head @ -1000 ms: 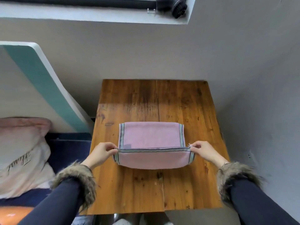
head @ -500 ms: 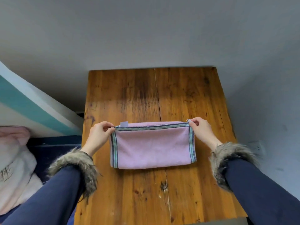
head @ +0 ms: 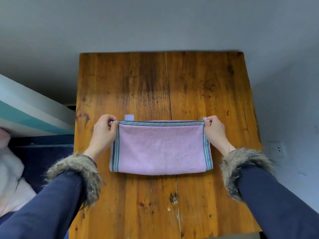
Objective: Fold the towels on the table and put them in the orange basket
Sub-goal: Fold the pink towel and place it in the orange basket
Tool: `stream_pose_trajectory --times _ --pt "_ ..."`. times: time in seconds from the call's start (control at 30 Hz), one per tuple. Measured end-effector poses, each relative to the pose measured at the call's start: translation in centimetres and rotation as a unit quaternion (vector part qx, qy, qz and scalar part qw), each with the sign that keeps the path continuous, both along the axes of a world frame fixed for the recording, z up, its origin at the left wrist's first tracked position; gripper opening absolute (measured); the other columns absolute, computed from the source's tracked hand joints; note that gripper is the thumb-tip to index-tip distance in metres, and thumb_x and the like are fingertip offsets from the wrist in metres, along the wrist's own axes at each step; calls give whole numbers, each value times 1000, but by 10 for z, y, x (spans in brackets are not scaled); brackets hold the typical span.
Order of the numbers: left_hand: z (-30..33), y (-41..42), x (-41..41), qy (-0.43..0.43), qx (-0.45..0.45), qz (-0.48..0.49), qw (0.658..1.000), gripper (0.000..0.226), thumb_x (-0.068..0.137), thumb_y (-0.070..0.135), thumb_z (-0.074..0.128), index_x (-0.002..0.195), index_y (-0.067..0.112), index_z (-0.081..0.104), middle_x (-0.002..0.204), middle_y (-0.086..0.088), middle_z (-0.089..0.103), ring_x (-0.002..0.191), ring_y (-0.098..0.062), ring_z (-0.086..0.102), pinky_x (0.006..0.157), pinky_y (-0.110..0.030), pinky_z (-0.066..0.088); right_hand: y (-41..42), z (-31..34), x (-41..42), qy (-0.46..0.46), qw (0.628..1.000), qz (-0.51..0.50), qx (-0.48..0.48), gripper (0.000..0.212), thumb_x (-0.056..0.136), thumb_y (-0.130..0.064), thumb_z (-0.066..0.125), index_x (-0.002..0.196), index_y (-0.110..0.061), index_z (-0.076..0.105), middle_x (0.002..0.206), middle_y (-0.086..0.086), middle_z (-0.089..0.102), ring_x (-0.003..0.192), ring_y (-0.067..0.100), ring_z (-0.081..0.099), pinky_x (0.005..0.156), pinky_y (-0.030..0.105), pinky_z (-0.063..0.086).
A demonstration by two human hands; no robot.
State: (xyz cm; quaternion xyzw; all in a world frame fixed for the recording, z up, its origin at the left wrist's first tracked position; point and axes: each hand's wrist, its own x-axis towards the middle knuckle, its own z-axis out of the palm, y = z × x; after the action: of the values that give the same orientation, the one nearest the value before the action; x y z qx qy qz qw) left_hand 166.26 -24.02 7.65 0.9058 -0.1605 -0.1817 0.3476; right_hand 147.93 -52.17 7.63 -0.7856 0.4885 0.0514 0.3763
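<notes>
A pink towel [head: 160, 149] is lying folded on the wooden desk [head: 146, 87], sitting a little nearer the person than the middle of the top, its long sides running left to right. Green and dark stripes are edging its far side and both short ends, and a small white label [head: 129, 117] is poking out past the far edge near the left corner. The left hand [head: 103, 131] is pinching the far left corner, its grip clamped on the cloth with thumb and curled fingers closing over the striped hem. The right hand [head: 214, 130] is doing the same at the far right corner, its grip clamped on the fabric there, where a few loose threads are sticking up. Both hands are resting low, just beside the towel's short ends, and the towel's near edge is lying rounded and flat on the wood. Dark blue sleeves with shaggy fur cuffs [head: 77, 168] are reaching in from the bottom corners. Off to the left of the desk, something pale and soft [head: 10, 178] is lying on a dark blue surface, too blurred to name, below a white and teal slanted panel [head: 25, 114].
</notes>
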Motion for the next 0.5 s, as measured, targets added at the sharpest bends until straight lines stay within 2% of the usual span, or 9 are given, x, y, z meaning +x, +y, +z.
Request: stream_pose_trajectory --times 0.13,0.2,0.4,0.5 --pt "2 -4 -7 -34 -30 10 999 6 93 10 46 95 10 52 95 -4 51 87 -13 49 76 -24 36 3 -1 -2 -20 999 -25 -6 9 98 -16 35 100 -15 44 106 9 51 90 21 48 64 28 34" --pt "0 -3 -9 -34 -35 18 999 6 93 8 46 94 9 52 95 -4 51 86 -13 48 75 -23 34 6 0 -3 -33 999 -28 -13 8 98 -17 36 98 -15 44 102 7 51 85 20 48 58 27 33" --pt "-15 -10 -3 -31 -26 45 998 10 94 9 45 97 5 54 98 -7 51 89 -16 48 77 -26 35 3 -9 9 -30 999 -24 -30 22 99 -17 37 111 -5 52 103 6 51 91 17 44 71 27 32" --pt "-25 -10 -1 -22 -4 43 999 13 94 11 45 101 3 53 101 -12 51 92 -24 49 78 -26 34 0 -16 12 -34 998 -30 -41 24 98 -18 41 113 -4 54 111 11 58 96 22 50 74 28 35"
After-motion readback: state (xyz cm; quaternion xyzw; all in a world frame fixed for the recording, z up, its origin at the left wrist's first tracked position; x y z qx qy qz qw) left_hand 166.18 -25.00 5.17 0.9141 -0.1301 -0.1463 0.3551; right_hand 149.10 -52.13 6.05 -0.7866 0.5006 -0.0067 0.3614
